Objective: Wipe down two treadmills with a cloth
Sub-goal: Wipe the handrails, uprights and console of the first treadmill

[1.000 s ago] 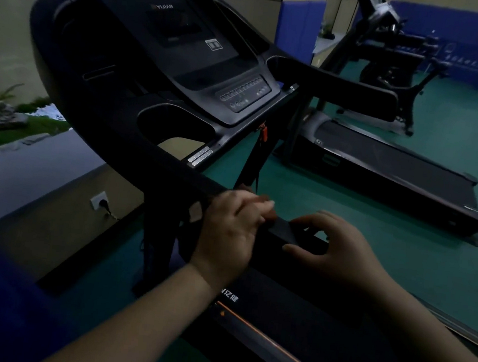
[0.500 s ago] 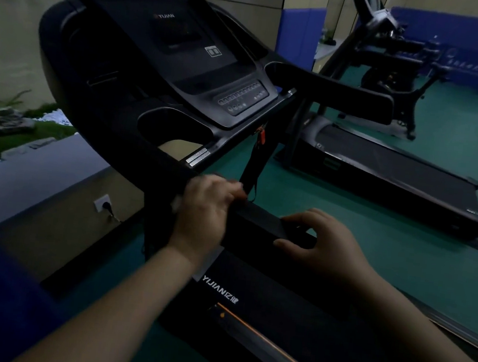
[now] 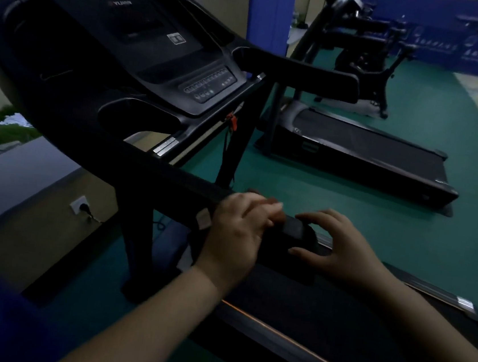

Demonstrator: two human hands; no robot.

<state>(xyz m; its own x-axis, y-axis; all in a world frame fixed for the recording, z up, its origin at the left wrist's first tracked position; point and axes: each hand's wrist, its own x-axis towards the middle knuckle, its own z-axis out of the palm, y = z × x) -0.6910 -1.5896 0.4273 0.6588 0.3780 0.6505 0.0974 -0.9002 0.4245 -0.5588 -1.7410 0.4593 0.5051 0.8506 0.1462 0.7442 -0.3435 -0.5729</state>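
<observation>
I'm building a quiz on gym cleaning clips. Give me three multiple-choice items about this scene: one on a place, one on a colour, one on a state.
1. Where is the second treadmill?
A. right of the near treadmill
B. behind the person
C. on a table

2. What colour is the floor?
A. red
B. green
C. white

3. How is the left hand?
A. hanging idle
B. flat on the floor
C. curled over the handrail

Answers: 1 A, it stands farther right on the floor. 2 B, green mat throughout. 3 C, its fingers wrap the rail, a scrap of cloth showing beside it.

Black treadmill point(image 3: 144, 60) w/ orange deck stripe point(image 3: 288, 339), green floor point(image 3: 291, 183), blue wall padding point(image 3: 269, 23).
</observation>
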